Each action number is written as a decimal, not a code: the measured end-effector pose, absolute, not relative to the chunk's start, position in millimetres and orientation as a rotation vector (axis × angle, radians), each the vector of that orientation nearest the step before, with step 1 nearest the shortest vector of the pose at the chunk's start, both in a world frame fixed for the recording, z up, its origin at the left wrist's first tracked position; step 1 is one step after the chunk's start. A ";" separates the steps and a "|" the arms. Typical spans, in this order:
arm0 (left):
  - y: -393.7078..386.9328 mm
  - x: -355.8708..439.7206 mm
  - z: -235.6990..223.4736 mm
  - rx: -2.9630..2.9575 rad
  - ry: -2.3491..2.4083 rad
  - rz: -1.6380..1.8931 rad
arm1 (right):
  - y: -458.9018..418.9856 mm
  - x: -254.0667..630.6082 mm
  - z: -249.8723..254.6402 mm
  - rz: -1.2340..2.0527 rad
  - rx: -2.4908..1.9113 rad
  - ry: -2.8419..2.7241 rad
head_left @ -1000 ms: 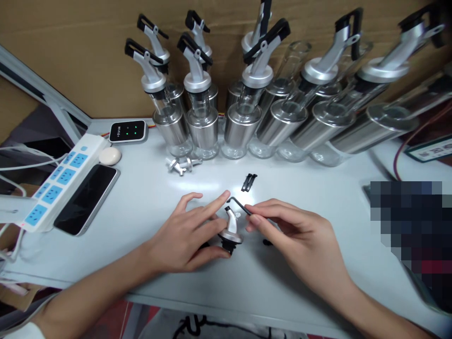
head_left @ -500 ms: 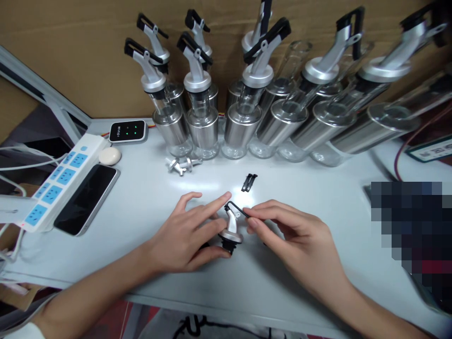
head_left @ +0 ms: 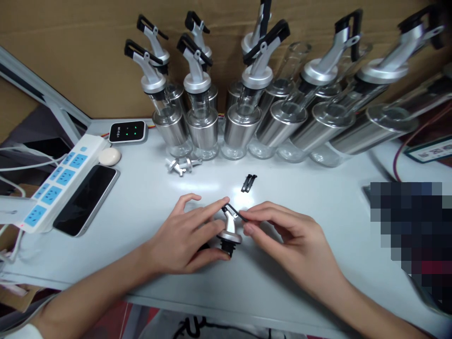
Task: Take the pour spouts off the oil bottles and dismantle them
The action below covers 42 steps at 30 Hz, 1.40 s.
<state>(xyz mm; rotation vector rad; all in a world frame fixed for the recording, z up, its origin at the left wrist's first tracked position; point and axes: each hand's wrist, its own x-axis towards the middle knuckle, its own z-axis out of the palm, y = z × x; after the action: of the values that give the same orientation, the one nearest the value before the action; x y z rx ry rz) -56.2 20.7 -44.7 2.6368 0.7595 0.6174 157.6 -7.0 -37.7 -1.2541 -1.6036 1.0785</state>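
My left hand [head_left: 190, 238] holds a silver pourer stopper [head_left: 230, 236] upright just above or on the table, its thumb low by the ribbed black plug. The left index fingertip rests at the spout's tip, against the front end of a black lever cap [head_left: 233, 210]. At the lever's other end is my right hand [head_left: 294, 238], index fingertip on it and thumb just below. Part of the stopper is hidden behind the left fingers. Two black lever pieces [head_left: 249, 183] lie beyond the hands, and silver pourer parts [head_left: 181, 165] lie farther left.
Several steel-and-glass bottles [head_left: 243, 123] line the back, many topped with pourers. On the left are a phone [head_left: 86, 200], a white power strip [head_left: 61, 181], a small round case [head_left: 109, 156] and a Wi-Fi device [head_left: 127, 132]. A pixelated area covers the right edge.
The stopper's spout has shifted slightly left, with the lever lying along it. My right thumb has drawn a little down, away from the lever; its index finger stays at the lever's end.
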 end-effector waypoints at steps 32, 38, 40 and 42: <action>22.4 -56.5 -44.0 2.636 0.744 0.694 | -11.0 155.3 -35.0 1.337 -1.175 -1.602; 22.7 -56.7 -43.4 2.652 0.720 0.648 | -9.3 156.0 -33.6 1.304 -1.255 -1.506; 22.5 -57.1 -43.4 2.648 0.723 0.641 | -8.2 156.0 -34.5 1.285 -1.268 -1.463; 22.0 -57.2 -43.6 2.645 0.726 0.632 | -7.2 156.0 -35.2 1.245 -1.286 -1.407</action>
<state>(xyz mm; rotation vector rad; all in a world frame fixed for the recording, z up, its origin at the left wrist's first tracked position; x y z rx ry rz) -57.2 22.0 -43.6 2.6447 0.7255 0.6320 156.0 -7.2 -35.2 -1.2858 -1.4073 1.2449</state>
